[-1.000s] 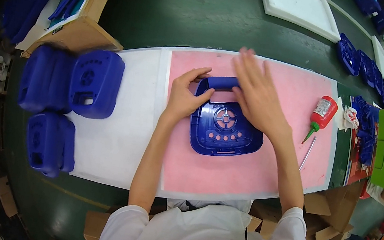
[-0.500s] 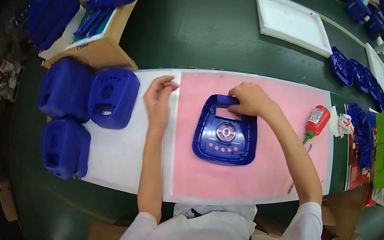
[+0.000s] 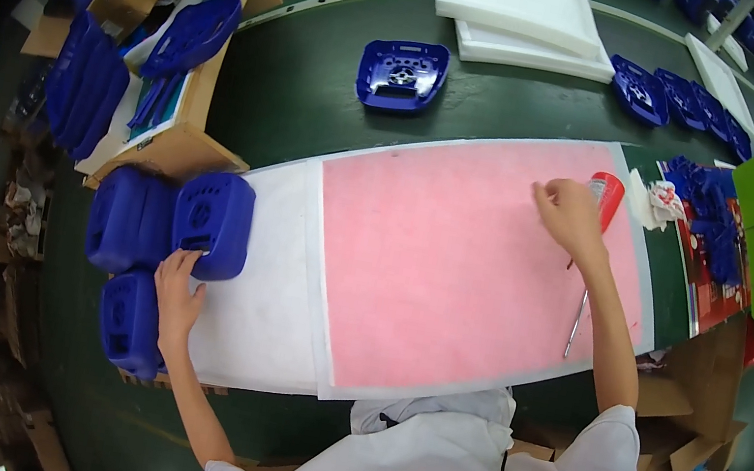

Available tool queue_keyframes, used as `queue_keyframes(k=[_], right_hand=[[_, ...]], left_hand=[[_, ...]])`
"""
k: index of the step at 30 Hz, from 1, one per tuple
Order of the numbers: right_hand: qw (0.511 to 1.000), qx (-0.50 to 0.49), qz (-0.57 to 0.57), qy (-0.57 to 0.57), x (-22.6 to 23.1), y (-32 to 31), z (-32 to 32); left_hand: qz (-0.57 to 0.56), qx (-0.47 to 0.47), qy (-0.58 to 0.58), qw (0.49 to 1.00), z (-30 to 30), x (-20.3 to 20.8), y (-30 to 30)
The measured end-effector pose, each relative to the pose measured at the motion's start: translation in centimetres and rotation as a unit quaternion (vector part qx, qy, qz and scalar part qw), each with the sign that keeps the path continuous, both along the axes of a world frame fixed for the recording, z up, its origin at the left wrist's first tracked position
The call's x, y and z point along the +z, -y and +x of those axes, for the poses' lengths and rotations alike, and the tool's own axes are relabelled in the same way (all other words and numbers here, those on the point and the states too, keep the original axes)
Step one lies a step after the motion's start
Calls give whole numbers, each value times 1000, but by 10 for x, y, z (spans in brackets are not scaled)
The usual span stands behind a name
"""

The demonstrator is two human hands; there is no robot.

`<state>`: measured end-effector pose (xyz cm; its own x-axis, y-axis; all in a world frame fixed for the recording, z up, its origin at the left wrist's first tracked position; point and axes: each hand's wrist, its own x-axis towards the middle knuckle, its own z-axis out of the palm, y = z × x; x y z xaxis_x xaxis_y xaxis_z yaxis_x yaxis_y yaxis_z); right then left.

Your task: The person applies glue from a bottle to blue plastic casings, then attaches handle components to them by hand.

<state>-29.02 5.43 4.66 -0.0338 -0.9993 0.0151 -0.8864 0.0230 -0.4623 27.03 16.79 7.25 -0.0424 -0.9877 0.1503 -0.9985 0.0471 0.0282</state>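
Note:
At the left, my left hand (image 3: 177, 298) has its fingers hooked at the slot in the near edge of a blue plastic housing (image 3: 217, 214), gripping it there. Two more blue housings, one behind (image 3: 128, 219) and one nearer (image 3: 131, 319), sit against it. Over the right side of the pink mat (image 3: 453, 258), my right hand (image 3: 571, 218) hovers with loosely bent fingers and nothing visible in them. Just beyond it lies a red bottle (image 3: 606, 196), partly covered by the hand. A blue molded shell (image 3: 402, 76) rests on the green table past the mat, inner side up.
White foam trays (image 3: 525, 6) lie stacked at the back, with several blue shells (image 3: 641, 90) to their right. A thin metal rod (image 3: 575, 324) is on the mat. Small blue parts (image 3: 713, 222) and a crumpled tissue (image 3: 665, 201) lie right. A wooden-sided bin (image 3: 179, 138) stands left.
The blue shell has gone from the pink mat to the green table beyond. My left hand has moved left onto a housing; my right has released the shell and moved right toward the bottle.

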Motion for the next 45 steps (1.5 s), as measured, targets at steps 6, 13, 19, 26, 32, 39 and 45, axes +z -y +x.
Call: queue_keyframes(k=[6,13,19,26,32,39,45], right_hand=[[958,-268,-36,-93,-12,-18,-56],[946,-318,35,53,-17,-11,-64],[917,-269,104,276,-16,11,-96],[442,43,41,895,-53,49,-43],[262,-24,-102,959,-103,54,14],[405,68,-131,902,-99,38,15],[593,25,-87,800,-92,36,24]], left_hand=[[8,-36,-38,999,13,-3,16],[-152,-119,73,979,10,-40,-11],[-303,-128,8,944,-46,28,-21],[-365,-131,-230,892,-155,93,25],[196,-176,-502,824,-256,7,127],[85,-191,-572,793,-276,-76,158],[38,-180,-618,765,-253,-108,143]])
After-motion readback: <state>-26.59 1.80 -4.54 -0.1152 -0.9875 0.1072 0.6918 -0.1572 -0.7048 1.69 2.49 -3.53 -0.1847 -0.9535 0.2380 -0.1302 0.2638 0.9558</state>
